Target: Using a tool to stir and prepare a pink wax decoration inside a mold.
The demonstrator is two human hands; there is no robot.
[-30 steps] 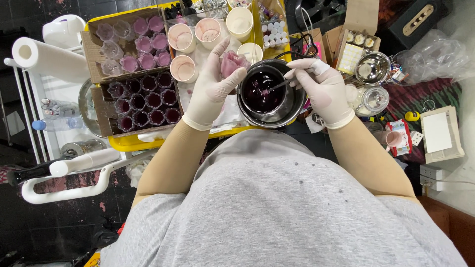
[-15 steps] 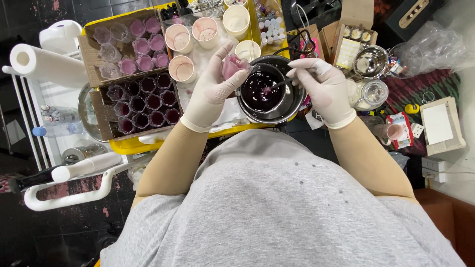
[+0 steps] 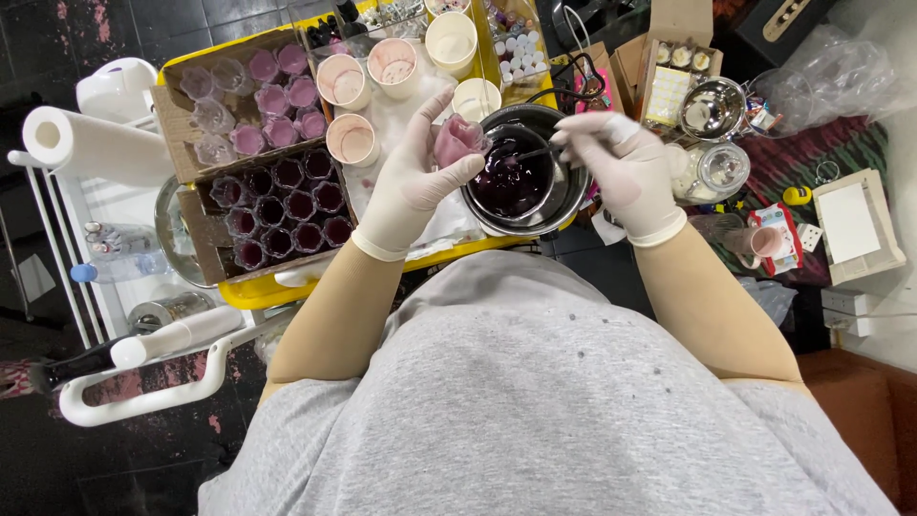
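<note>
My left hand (image 3: 411, 182), in a white glove, holds a small clear cup (image 3: 458, 139) tinted pink, tipped beside the rim of a metal pot (image 3: 573, 186). The pot holds dark purple liquid (image 3: 511, 182). My right hand (image 3: 626, 172), also gloved, grips the handle of a metal spoon (image 3: 535, 153) whose bowl is over the liquid, close to the cup. Both hands are above a yellow tray (image 3: 248, 291).
A cardboard box (image 3: 205, 234) of dark-filled small cups and another box (image 3: 177, 110) of pink and clear cups stand at left. Several paper cups (image 3: 349, 139) sit behind. A paper roll (image 3: 91, 143), metal bowl (image 3: 712, 110), glass jar (image 3: 716, 172) and white frame (image 3: 850, 225) surround.
The spoon has lifted out of the liquid and moved toward the cup. My left hand has brought the cup slightly closer to the pot rim. The camera view shifted a little.
</note>
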